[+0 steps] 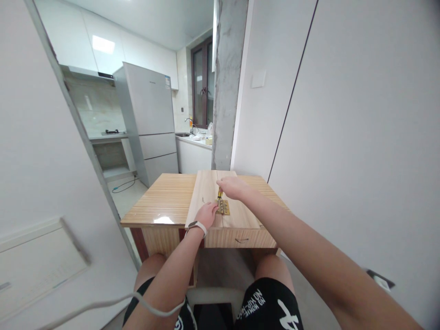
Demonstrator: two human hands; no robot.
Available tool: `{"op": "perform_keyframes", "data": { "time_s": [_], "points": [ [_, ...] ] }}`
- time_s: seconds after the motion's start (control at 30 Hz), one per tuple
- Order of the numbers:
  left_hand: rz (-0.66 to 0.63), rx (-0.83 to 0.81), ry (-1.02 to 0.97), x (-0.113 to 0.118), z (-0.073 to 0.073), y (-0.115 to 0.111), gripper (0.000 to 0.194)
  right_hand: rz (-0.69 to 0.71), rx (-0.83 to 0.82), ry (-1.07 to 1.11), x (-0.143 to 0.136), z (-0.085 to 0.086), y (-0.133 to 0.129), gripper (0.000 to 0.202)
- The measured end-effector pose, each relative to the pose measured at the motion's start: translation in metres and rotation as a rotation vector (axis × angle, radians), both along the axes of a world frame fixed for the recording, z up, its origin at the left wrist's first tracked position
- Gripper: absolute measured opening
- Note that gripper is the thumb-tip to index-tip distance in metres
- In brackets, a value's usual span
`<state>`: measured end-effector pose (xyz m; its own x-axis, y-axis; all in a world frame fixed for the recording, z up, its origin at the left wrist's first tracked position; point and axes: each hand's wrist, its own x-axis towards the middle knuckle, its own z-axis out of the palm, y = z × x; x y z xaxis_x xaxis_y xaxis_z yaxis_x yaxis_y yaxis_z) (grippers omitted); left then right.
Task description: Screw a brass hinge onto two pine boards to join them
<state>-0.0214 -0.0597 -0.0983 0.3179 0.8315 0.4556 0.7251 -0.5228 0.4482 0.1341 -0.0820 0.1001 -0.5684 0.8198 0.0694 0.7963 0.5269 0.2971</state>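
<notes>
Two pale wooden boards (240, 217) lie side by side on a wooden desk (165, 195). Across their seam sits a brass hinge (224, 207). My right hand (233, 187) is closed around a yellow and black screwdriver (220, 194), which points down at the hinge's upper edge. My left hand (207, 214), with a white band on its wrist, rests on the left board, its fingertips at the hinge's left side. Whether those fingers pinch anything small is too tiny to make out.
The desk has a drawer (240, 239) at its front edge, above my knees. A white cable (151, 308) crosses near my left forearm. Beyond stand a grey refrigerator (151, 105) and a kitchen counter (194, 156). A white wall rises at the right.
</notes>
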Motion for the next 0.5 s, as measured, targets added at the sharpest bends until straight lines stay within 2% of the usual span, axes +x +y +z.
{"op": "perform_keyframes", "data": {
  "time_s": [0.33,0.5],
  "points": [
    [-0.007,-0.007,0.008,0.0013,0.0040,-0.0034,0.027,-0.121,-0.055,0.004,-0.0083,0.0009,0.0088,0.033],
    [0.016,-0.023,-0.054,0.0027,0.0059,-0.0058,0.034,-0.205,-0.081,0.135,-0.0012,0.0023,0.0073,0.033]
  ]
}}
